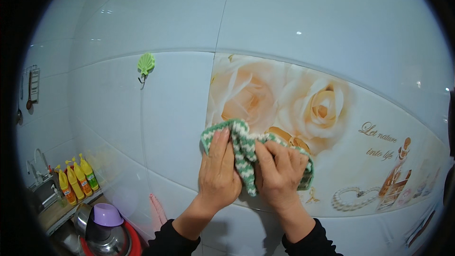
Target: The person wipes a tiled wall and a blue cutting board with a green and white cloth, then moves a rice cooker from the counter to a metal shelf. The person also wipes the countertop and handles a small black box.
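Observation:
A green and white striped knitted cloth (245, 163) lies bunched against the tiled wall. My left hand (218, 172), fingers straight and close together, presses flat on its left part. With fingers curled, my right hand (282, 172) grips the cloth's right part. Behind the cloth is a decorative tile panel (350, 170) printed with pale roses, a pearl necklace, a bottle and some lettering. The cloth covers the panel's lower left area, and its left corner reaches the edge beside a plain white tile (174, 121).
A green shell-shaped hook (146, 64) is on the wall, with a pink cloth (157, 209) hanging lower down. Several yellow pump bottles (74, 183) stand beside the sink (44, 195). Below are a purple bowl (107, 215) and metal cookware (110, 240). Utensils (32, 89) hang far left.

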### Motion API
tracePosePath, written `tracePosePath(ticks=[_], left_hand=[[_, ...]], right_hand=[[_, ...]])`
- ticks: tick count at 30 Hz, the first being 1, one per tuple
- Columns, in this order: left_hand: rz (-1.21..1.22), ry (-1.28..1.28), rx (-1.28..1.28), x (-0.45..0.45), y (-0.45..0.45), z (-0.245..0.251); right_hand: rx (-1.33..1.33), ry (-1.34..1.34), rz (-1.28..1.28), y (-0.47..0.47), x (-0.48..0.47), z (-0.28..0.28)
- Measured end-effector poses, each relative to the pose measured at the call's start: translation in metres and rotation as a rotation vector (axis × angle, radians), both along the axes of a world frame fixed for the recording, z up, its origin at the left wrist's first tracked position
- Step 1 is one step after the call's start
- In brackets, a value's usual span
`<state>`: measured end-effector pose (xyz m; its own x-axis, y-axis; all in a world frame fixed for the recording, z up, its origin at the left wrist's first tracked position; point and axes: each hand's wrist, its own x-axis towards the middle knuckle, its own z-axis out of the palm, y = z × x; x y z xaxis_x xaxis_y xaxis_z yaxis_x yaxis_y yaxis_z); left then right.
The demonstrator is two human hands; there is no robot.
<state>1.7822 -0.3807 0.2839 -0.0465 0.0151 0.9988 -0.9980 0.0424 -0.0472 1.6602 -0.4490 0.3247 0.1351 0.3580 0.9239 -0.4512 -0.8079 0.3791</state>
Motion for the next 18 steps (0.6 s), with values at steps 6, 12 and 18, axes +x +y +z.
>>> tracePosePath(ticks=[6, 12, 18], left_hand=[[-0.014, -0.051, 0.034, -0.031, -0.018, 0.029], [-0.080, -0.197, 0.147, -0.070, -0.034, 0.026], [-0.093, -0.256, 0.075, -0.075, -0.043, 0.040]], right_hand=[[0.033, -0.163, -0.051, -0.014, -0.034, 0.027], [0.130, -0.292, -0.086, -0.033, -0.079, 0.010], [0.139, -0.359, -0.062, -0.040, -0.090, 0.016]])
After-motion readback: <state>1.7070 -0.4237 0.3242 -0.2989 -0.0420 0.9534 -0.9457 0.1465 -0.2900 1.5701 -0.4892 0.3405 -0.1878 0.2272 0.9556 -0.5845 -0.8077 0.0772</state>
